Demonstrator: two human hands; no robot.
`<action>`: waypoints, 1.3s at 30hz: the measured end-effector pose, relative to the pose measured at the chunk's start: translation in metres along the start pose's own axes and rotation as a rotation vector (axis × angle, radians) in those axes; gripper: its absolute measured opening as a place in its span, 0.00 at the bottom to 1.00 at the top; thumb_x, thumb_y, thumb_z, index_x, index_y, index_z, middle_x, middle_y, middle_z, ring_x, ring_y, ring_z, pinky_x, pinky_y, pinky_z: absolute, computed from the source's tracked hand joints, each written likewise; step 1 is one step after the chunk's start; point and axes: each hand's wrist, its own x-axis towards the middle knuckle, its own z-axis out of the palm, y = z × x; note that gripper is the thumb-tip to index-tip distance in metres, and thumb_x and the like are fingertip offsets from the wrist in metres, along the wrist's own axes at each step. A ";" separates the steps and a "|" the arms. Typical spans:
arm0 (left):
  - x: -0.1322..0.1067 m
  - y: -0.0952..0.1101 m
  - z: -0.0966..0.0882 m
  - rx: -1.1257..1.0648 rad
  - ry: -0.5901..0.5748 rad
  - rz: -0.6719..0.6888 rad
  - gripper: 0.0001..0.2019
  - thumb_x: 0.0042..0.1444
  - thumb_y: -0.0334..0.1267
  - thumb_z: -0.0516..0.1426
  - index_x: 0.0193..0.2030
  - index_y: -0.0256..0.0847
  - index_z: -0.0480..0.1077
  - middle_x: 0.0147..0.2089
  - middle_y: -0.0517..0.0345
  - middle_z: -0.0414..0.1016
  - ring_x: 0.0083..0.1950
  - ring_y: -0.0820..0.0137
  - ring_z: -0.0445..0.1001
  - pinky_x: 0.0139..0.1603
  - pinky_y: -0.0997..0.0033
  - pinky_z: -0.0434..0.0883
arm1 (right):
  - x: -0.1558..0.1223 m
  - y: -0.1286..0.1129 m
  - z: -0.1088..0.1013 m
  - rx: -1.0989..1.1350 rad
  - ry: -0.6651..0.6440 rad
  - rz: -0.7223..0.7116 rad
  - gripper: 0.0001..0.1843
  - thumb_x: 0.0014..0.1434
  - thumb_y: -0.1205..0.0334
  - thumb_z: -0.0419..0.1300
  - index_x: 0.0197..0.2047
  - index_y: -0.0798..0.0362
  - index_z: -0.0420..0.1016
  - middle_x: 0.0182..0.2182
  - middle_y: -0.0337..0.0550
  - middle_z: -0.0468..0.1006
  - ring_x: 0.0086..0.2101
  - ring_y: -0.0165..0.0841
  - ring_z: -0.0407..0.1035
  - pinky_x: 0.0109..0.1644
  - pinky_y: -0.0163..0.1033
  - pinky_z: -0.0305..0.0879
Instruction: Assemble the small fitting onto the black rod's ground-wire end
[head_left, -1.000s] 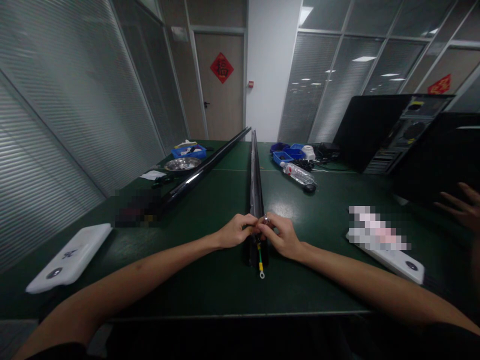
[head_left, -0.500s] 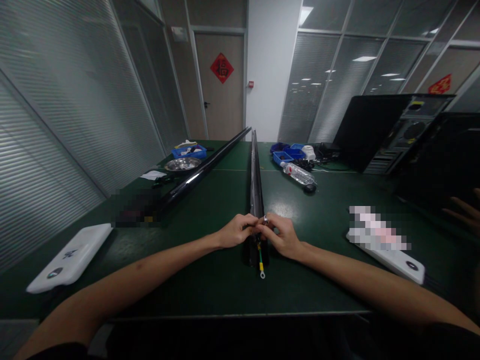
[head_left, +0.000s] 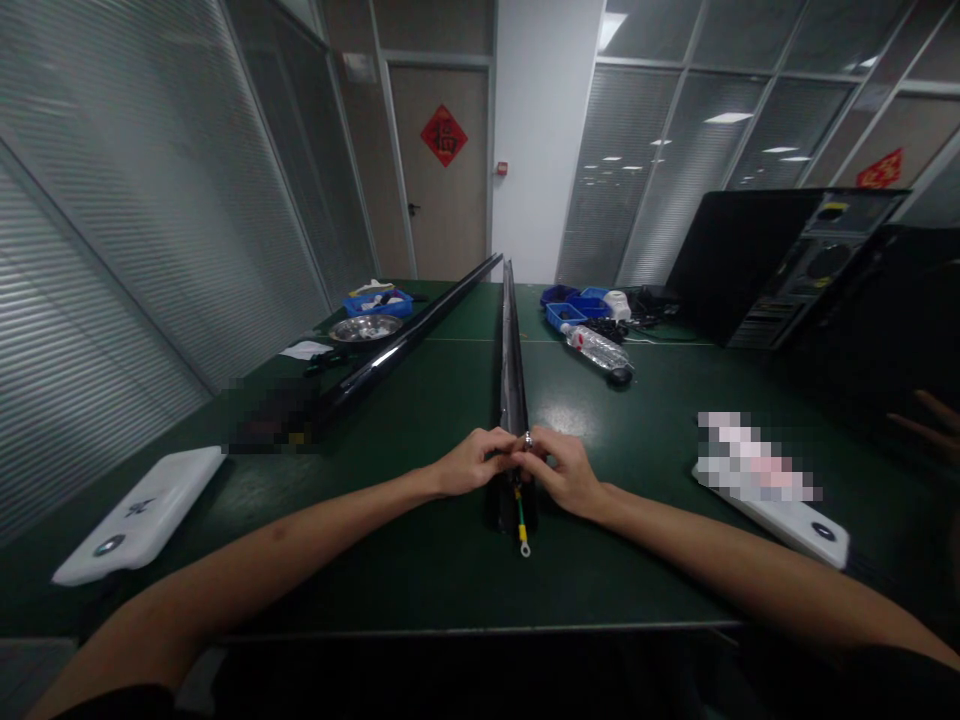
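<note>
My left hand (head_left: 474,462) and my right hand (head_left: 561,468) meet over the near end of a long dark channel-shaped rail (head_left: 512,370) on the table. Their fingertips are pinched together around a small shiny metal piece (head_left: 529,440), whose kind I cannot make out. What the left fingertips grip is hidden behind the fingers. Below the hands a green-and-yellow wire (head_left: 522,515) with a ring terminal (head_left: 525,550) pokes out towards me along the rail's end.
A second dark rail (head_left: 397,345) lies slanted on the left, near a metal dish (head_left: 365,330) and a blue tray (head_left: 379,303). To the right are blue bins (head_left: 566,314), a plastic bottle (head_left: 598,350), a white device (head_left: 795,520) and a computer case (head_left: 780,265). Another person's hand (head_left: 926,415) shows at the right edge.
My fingers have shifted only slightly around the small metal piece. The other person's hand at the right edge has moved a little.
</note>
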 end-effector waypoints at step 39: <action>0.000 -0.010 -0.015 0.567 0.278 -0.127 0.18 0.61 0.25 0.48 0.53 0.40 0.73 0.57 0.51 0.76 0.61 0.60 0.71 0.65 0.52 0.65 | 0.000 -0.001 0.000 -0.030 -0.105 -0.041 0.13 0.71 0.56 0.58 0.36 0.54 0.75 0.27 0.39 0.72 0.27 0.31 0.67 0.33 0.36 0.63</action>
